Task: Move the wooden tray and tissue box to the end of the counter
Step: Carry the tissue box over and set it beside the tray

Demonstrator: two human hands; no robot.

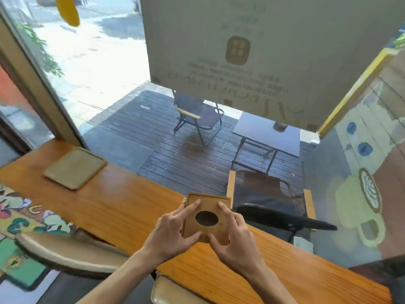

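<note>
A square wooden tissue box [208, 205] with a dark oval hole in its lid stands on the orange wooden counter [122, 207], near the window-side edge. My left hand [173, 231] grips its left side and front corner, fingers lying on the lid. My right hand [234, 238] holds the right side and front edge. Whether the box rests on the counter or is slightly lifted I cannot tell. The flat wooden tray [74, 167] lies at the counter's far left end, apart from both hands.
A large window runs along the counter's far edge; beyond it are folding chairs and a small table on a deck. Two cushioned stool seats [72, 253] sit below the counter's near edge. A painted wall [368, 172] closes the right side.
</note>
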